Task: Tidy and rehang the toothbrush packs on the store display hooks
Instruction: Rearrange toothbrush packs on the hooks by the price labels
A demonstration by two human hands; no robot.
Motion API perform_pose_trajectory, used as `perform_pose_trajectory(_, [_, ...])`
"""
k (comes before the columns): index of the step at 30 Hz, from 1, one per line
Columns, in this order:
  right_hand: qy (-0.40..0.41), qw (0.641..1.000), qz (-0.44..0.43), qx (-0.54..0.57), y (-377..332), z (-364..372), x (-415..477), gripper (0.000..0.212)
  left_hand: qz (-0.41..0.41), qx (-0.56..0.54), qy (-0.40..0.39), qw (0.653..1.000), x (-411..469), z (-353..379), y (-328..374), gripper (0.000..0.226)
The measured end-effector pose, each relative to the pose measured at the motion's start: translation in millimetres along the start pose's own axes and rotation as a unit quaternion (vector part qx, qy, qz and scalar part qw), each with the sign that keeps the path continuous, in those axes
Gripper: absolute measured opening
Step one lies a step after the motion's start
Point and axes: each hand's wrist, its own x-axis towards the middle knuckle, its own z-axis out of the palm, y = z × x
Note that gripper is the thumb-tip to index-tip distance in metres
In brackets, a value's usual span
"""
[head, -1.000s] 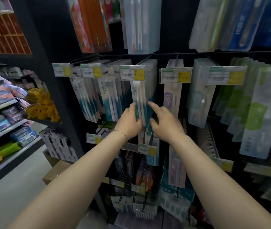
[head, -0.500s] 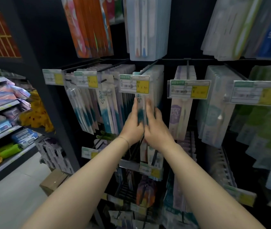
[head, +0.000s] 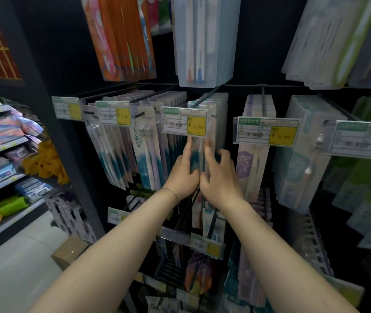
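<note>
A stack of teal-and-white toothbrush packs [head: 213, 123] hangs on a black hook [head: 204, 99] behind a yellow price tag [head: 184, 120] in the middle row. My left hand [head: 183, 175] presses the front pack from its left side, index finger pointing up. My right hand [head: 219, 177] holds the same stack from the right, fingers wrapped round its edge. The front pack's lower half is hidden by both hands.
Neighbouring hooks carry more packs: teal ones [head: 143, 152] to the left, purple ones [head: 254, 154] and pale green ones [head: 302, 159] to the right. Orange packs [head: 121, 37] and white packs [head: 204, 39] hang above. A side shelf [head: 1, 145] with wipes stands left; a cardboard box [head: 69, 251] sits on the floor.
Both hands slid up the teal stack and closed together around it, and the view moved closer to the display.
</note>
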Motion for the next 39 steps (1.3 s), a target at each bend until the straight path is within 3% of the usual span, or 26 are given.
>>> perform_pose_trajectory(3, [0.060, 0.998, -0.006, -0.024, -5.1, 1.5, -3.5, 0.058, 0.012, 0.014, 0.049, 0.999, -8.7, -5.1, -0.6, 0.076])
perform_pose_trajectory(7, [0.176, 0.979, -0.097, -0.028, -15.7, 8.3, -5.5, 0.033, 0.026, 0.112, 0.121, 0.986, -21.0, -19.4, 0.3, 0.037])
perform_pose_trajectory(12, [0.167, 0.971, -0.170, -0.037, -35.4, 15.7, -2.7, 0.015, 0.045, 0.260, 0.171, 0.949, -38.8, -49.3, -3.3, 0.020])
perform_pose_trajectory(16, [0.137, 0.971, -0.186, -0.059, -55.5, 27.9, -0.7, 0.023, 0.029, 0.278, 0.191, 0.941, -44.8, -76.4, -24.0, 0.028])
perform_pose_trajectory(19, [0.105, 0.979, -0.168, -0.044, -68.7, 42.9, 2.4, 0.042, 0.042, 0.231, 0.197, 0.952, -44.2, -90.0, -41.4, 0.055])
perform_pose_trajectory(24, [0.056, 0.991, -0.121, 0.032, -88.3, 63.2, 7.9, 0.067, 0.056, 0.175, 0.115, 0.976, -37.1, -96.8, -57.2, 0.089])
perform_pose_trajectory(31, [0.070, 0.988, -0.080, 0.116, -107.5, 75.2, 22.9, 0.069, 0.084, 0.087, 0.030, 0.992, -19.5, -109.7, -64.3, 0.090])
perform_pose_trajectory(39, [0.057, 0.994, -0.017, 0.095, -104.1, 77.3, 35.8, 0.078, 0.051, 0.034, -0.036, 0.997, 3.2, -115.5, -57.1, 0.085])
